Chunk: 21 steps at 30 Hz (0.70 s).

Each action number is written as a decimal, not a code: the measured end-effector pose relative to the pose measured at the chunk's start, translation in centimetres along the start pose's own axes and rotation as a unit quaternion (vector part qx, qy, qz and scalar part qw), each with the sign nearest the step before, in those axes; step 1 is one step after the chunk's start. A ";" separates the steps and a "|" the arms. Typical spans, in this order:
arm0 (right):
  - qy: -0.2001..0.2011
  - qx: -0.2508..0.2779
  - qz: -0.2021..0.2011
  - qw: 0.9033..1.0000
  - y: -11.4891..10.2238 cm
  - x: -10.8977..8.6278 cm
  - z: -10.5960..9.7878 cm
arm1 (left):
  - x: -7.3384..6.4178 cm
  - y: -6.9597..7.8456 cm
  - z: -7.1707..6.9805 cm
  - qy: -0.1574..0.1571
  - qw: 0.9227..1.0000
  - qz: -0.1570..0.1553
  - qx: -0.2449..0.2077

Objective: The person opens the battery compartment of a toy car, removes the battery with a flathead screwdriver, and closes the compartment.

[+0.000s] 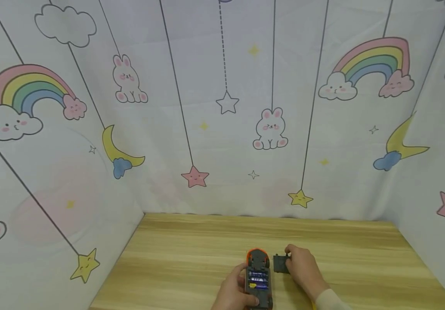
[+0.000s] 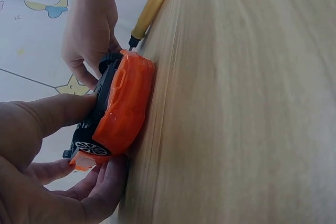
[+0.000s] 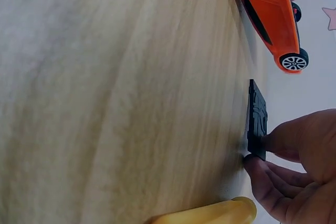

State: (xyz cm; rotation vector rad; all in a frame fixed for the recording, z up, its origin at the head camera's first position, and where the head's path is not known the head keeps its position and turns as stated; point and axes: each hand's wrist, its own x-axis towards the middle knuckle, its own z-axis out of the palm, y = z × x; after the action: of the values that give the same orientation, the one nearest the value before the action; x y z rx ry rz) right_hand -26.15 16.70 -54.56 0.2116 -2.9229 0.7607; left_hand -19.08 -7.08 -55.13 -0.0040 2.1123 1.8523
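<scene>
An orange toy car [image 1: 258,261] lies upside down on the table, its black underside facing up. My left hand [image 1: 231,291] grips it by the rear part, thumb on the underside and fingers along the side, as the left wrist view shows. Several batteries [image 1: 258,280] with purple and yellow wrappers sit in the uncovered compartment of the car. To the right of the car, my right hand [image 1: 304,268] pinches a flat black battery cover [image 3: 257,121] between thumb and fingers. The cover is held on edge close to the tabletop in the right wrist view.
A screwdriver with a yellow handle [image 2: 151,10] lies on the table by my right forearm, mostly hidden in the head view. The wood-grain table [image 1: 191,249] is bounded by white curtains [image 1: 222,142] printed with rainbows, rabbits and stars at the back and both sides.
</scene>
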 end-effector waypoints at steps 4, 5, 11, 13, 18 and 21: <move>-0.001 -0.015 -0.006 1.000 0.1 -0.1 0.0 | 0.0 0.1 0.2 0.002 1.000 -0.002 0.002; 0.001 -0.019 -0.009 1.000 0.1 -0.1 0.0 | 0.0 0.1 0.3 0.004 1.000 -0.001 0.005; 0.009 -0.026 -0.010 1.000 0.3 0.0 -0.1 | 0.1 0.2 0.4 0.011 1.000 -0.007 0.017; 0.023 -0.030 -0.015 0.999 0.3 -0.1 -0.2 | 0.2 0.2 0.3 0.010 1.000 -0.010 0.021; 0.048 -0.009 -0.007 0.999 0.2 -0.4 -0.8 | 0.3 0.2 0.1 0.014 0.999 -0.008 0.037; 0.041 0.013 0.020 0.999 0.0 -0.8 -1.5 | 0.3 0.2 0.0 0.016 0.999 -0.007 0.041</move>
State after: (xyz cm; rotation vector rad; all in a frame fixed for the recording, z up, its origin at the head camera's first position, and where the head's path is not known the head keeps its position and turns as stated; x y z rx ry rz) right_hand -25.24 17.56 -53.34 0.1214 -2.8497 0.7942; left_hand -19.39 -7.00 -55.05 -0.0292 2.2036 1.7673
